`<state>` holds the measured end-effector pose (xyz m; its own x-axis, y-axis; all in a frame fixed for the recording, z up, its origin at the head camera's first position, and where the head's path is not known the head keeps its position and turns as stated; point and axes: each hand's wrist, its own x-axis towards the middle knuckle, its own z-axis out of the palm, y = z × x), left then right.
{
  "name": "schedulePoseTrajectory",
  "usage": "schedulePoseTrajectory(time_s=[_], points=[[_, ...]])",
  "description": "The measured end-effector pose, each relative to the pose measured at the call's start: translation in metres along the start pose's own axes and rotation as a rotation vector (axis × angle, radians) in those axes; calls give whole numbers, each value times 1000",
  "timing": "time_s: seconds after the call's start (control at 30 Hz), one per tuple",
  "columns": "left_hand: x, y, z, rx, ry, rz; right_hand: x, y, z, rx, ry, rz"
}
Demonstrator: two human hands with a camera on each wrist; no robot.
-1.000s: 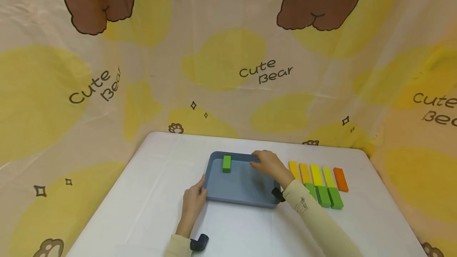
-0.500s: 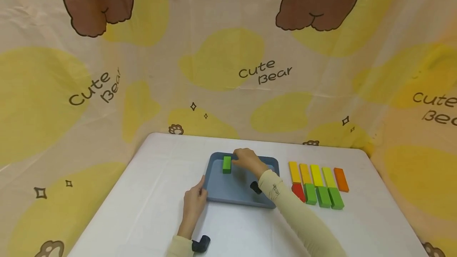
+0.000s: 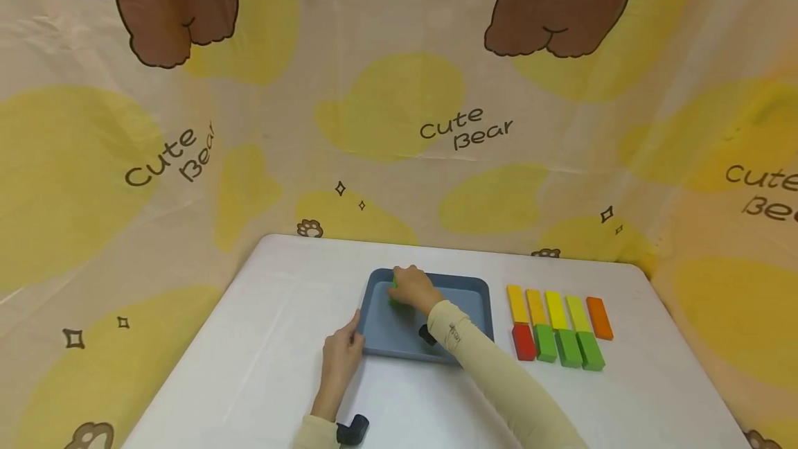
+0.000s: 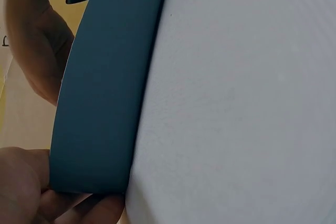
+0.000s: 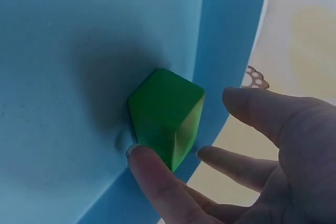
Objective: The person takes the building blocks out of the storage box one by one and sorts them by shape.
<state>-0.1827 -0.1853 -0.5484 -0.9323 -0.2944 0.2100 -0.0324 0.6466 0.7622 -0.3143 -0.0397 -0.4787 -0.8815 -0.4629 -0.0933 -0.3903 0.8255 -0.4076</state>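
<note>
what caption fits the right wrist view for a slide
Right hand fingertips touching a green block that lies in the blue tray by its wall.

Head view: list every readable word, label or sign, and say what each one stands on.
"Cute Bear": printed on the backdrop cloth, centre, behind the table.
"Cute Bear": again on the cloth at left.
"Cute Bea": again at the right edge, cut off by the frame.
A small mark on the right sleeve: too small to read.
The tray and blocks: no text.

Green block [image 3: 393, 284] mostly hidden under right hand [image 3: 411, 289].
</note>
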Motion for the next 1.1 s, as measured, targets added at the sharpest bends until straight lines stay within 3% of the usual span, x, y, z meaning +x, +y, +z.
schedulePoseTrajectory(time_s=[0.3, 1.1], points=[[1, 1, 1, 5, -16, -5, 2, -1, 9, -61, 25, -28], [0, 2, -1, -3, -12, -7, 3, 6, 14, 1, 99, -56]])
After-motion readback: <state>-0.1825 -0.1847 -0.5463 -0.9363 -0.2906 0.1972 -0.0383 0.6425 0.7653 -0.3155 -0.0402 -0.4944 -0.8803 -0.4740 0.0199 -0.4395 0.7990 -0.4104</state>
